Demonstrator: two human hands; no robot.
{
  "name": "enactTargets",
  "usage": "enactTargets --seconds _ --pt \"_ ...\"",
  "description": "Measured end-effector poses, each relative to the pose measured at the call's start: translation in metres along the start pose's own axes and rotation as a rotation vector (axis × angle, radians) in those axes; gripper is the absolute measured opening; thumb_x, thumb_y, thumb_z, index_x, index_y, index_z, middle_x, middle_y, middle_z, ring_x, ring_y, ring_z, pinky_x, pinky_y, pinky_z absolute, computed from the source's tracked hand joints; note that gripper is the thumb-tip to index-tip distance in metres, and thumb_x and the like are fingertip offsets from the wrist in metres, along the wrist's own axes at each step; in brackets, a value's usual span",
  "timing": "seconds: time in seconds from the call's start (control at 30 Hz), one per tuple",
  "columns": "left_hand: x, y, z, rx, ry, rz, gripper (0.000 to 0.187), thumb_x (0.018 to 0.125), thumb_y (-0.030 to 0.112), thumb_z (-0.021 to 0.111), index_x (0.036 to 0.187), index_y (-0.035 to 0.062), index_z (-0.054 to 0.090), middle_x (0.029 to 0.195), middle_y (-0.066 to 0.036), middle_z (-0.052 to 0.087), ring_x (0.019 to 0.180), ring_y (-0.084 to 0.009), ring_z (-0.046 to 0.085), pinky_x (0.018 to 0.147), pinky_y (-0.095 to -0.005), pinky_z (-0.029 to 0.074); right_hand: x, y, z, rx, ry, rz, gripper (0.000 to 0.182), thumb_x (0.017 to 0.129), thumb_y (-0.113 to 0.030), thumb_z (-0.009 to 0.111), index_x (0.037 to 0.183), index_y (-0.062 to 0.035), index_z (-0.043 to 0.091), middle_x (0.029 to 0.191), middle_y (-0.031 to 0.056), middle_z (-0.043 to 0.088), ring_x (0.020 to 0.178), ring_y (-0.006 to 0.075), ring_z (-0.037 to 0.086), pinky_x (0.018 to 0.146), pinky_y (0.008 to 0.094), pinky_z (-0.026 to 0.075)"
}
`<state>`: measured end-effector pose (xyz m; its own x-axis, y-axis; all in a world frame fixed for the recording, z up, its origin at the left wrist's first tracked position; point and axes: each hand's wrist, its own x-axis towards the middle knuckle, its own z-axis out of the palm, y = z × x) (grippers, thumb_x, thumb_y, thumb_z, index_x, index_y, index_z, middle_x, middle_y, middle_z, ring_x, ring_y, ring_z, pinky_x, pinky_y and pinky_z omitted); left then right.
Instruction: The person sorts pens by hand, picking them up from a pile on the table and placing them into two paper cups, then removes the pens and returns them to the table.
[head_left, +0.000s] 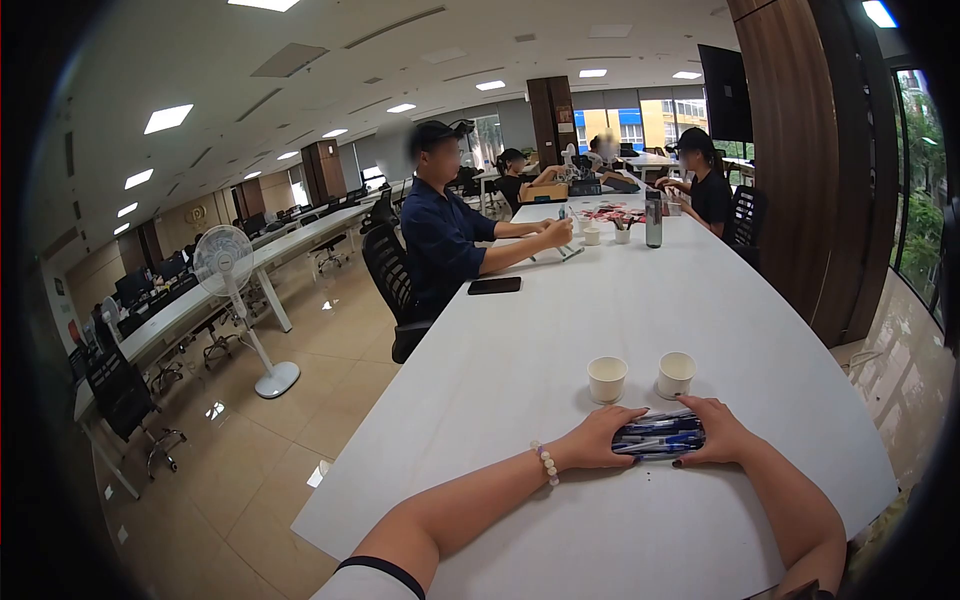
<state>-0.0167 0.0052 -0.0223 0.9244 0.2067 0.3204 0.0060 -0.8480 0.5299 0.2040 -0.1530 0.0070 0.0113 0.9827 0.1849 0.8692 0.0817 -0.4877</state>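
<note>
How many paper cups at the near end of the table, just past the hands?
2. One cup stands beyond the left hand; the other cup beyond the right hand. Farther cups aren't counted; some may be hidden.

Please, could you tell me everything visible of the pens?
The slim, plastic-looking pens, in blue, dark and whitish tones, lie roughly side by side in a bundle on the white table. The left hand and right hand curve around its opposite ends, touching it. Two white cups stand just beyond. The number of pens is unclear.
</note>
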Motion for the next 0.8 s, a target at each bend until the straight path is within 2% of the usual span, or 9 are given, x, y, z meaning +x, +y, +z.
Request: enactTargets --seconds 0.13,0.2,0.23,0.33,0.43,0.47,0.5,0.6,0.8 --pt "-0.003 0.011 -0.006 -0.044 -0.02 -0.024 0.075 0.069 0.018 0.073 0.136 0.0065 0.041 0.121 -0.016 0.052 0.114 -0.0297 0.047 0.101 -0.038 0.036 0.001 -0.008 0.003 0.095 -0.045 0.05 0.089 0.056 -0.039 0.083 0.132 -0.0097 0.047 0.129 0.0193 0.049 0.123 0.0334 0.042 0.1 0.0396 0.039" --pt "-0.006 0.015 -0.008 -0.047 -0.004 -0.041 0.069 0.07 0.011 0.071 0.133 0.0067 0.044 0.118 -0.015 0.054 0.111 -0.0287 0.05 0.097 -0.0373 0.042 -0.001 -0.021 0.005 0.022 -0.056 0.024 0.067 0.063 -0.024 0.08 0.123 -0.0088 0.054 0.119 0.0169 0.058 0.114 0.0294 0.053 0.095 0.0359 0.044" --pt "-0.007 0.017 -0.009 -0.054 -0.007 -0.035 0.069 0.07 0.011 0.071 0.133 0.0067 0.044 0.118 -0.015 0.054 0.111 -0.0287 0.05 0.097 -0.0373 0.042 -0.002 -0.021 0.006 0.018 -0.056 0.032 0.067 0.063 -0.024 0.08 0.123 -0.0088 0.054 0.119 0.0169 0.058 0.114 0.0294 0.053 0.095 0.0359 0.044" --pt "-0.008 0.021 -0.011 -0.107 0.048 -0.062 0.064 0.07 0.006 0.07 0.13 0.0076 0.047 0.119 -0.013 0.054 0.111 -0.0296 0.052 0.094 -0.039 0.045 -0.002 -0.017 0.01 0.285 0.064 0.002 0.044 0.07 -0.003 0.071 0.112 -0.0046 0.057 0.103 0.014 0.066 0.098 0.0245 0.064 0.088 0.0323 0.05" --pt "-0.009 0.025 -0.013 -0.044 0.138 0.005 0.064 0.07 0.007 0.071 0.129 0.0076 0.047 0.123 -0.013 0.052 0.114 -0.0297 0.051 0.098 -0.0378 0.044 -0.001 -0.006 0.01 0.38 0.096 0.045 0.042 0.071 -0.002 0.069 0.111 -0.0028 0.056 0.105 0.0134 0.066 0.1 0.0223 0.064 0.089 0.0323 0.05" --pt "-0.009 0.023 -0.014 -0.036 0.104 -0.006 0.069 0.068 0.011 0.075 0.131 0.008 0.046 0.129 -0.014 0.047 0.12 -0.0303 0.046 0.102 -0.0381 0.04 -0.003 -0.002 0.009 0.472 0.095 0.05 0.037 0.074 0.0 0.062 0.11 -0.0019 0.056 0.106 0.0115 0.065 0.1 0.0196 0.063 0.09 0.032 0.049" --pt "-0.011 0.023 -0.015 -0.05 0.09 -0.005 0.069 0.068 0.011 0.075 0.131 0.008 0.046 0.129 -0.014 0.047 0.12 -0.0303 0.046 0.102 -0.0381 0.04 -0.002 0.004 0.011 0.476 0.097 0.07 0.037 0.074 0.0 0.062 0.11 -0.0019 0.056 0.106 0.0115 0.065 0.1 0.0196 0.063 0.09 0.032 0.049" --pt "-0.016 0.019 -0.018 -0.014 0.044 0.083 0.079 0.066 0.018 0.08 0.135 0.0089 0.042 0.135 -0.015 0.039 0.128 -0.0324 0.036 0.107 -0.0403 0.033 -0.004 0.016 0.011 0.871 0.143 0.061 0.03 0.079 0.001 0.051 0.109 -0.0037 0.055 0.104 0.0074 0.061 0.102 0.0144 0.056 0.091 0.0291 0.046" --pt "-0.019 0.023 -0.026 0.001 0.003 0.087 0.082 0.064 0.021 0.081 0.134 0.0099 0.042 0.138 -0.014 0.036 0.13 -0.0326 0.033 0.109 -0.0418 0.03 -0.005 0.031 0.007 0.733 0.366 0.105 0.022 0.084 -0.004 0.051 0.105 -0.0056 0.057 0.102 0.0044 0.062 0.098 0.012 0.056 0.083 0.0269 0.043"
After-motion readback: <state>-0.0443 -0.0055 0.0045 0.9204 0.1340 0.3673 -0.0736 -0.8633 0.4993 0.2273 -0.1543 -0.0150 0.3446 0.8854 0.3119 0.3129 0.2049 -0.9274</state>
